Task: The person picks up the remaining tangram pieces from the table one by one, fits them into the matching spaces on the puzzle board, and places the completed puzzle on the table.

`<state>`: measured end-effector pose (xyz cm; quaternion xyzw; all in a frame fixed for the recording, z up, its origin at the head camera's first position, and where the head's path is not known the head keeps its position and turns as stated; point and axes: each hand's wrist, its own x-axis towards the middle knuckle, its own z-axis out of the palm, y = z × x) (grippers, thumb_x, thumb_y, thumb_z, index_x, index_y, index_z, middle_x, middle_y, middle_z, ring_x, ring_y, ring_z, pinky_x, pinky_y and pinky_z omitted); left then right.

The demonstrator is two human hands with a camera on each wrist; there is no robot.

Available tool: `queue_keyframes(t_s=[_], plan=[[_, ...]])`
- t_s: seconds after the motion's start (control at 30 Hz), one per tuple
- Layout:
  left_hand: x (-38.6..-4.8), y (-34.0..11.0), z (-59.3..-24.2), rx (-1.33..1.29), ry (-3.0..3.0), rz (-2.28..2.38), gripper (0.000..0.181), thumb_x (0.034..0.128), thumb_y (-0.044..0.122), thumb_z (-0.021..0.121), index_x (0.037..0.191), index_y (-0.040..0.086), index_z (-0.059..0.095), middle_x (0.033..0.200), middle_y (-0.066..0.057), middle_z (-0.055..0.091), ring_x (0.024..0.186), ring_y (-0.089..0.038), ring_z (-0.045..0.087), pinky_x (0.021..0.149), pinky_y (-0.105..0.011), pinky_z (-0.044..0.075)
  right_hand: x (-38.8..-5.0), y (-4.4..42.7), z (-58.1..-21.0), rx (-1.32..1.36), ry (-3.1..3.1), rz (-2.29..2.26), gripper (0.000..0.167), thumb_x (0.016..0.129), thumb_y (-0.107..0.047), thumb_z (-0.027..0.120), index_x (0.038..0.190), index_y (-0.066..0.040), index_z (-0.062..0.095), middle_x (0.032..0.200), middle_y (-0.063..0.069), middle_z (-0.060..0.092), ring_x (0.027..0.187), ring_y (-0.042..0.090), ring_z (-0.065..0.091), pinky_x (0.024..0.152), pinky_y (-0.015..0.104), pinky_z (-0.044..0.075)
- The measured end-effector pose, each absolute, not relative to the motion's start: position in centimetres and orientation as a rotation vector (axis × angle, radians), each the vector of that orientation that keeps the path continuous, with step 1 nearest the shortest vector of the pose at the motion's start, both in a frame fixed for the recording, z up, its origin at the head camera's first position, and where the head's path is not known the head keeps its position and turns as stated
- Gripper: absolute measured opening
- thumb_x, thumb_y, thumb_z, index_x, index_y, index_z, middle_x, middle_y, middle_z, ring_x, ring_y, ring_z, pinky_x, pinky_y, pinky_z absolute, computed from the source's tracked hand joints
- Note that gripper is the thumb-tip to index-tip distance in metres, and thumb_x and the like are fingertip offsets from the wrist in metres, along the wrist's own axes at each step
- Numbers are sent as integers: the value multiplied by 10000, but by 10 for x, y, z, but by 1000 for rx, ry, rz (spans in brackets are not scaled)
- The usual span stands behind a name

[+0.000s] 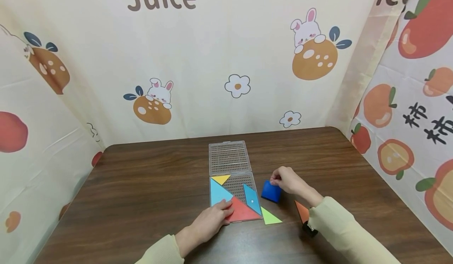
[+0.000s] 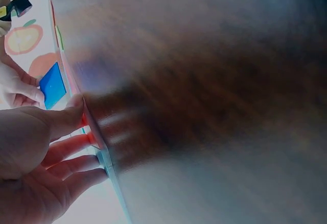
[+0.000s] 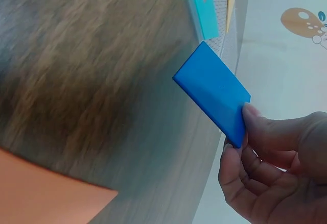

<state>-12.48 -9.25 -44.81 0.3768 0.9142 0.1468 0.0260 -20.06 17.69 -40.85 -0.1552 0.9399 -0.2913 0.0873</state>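
Observation:
My right hand pinches a blue square tangram piece by one corner, thumb on one face; the right wrist view shows the square tilted above the table. Fingers of my left hand rest on the red triangle at the near edge of an open clear plastic case, its thumb by that edge. Also in the case's near half lie a large light-blue triangle, a yellow triangle and a blue parallelogram. Textured base shows between them.
A green triangle lies at the case's near right corner. Farther right, an orange triangle is partly hidden by my right sleeve. The brown wooden table meets printed cloth walls at the back and sides.

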Motion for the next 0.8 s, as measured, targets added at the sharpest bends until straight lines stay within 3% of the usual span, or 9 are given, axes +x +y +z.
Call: queue_keyframes(t_s=[0.8], plan=[[-125, -91, -445, 1142, 2797, 437, 383, 875, 219, 550, 1213, 37, 541, 1269, -108, 486, 1147, -254, 466, 874, -350, 430, -210, 145, -417, -388, 2794, -1031, 101, 828, -57, 609, 746, -19, 654, 658, 17, 562, 583, 131, 465, 511, 238, 416]])
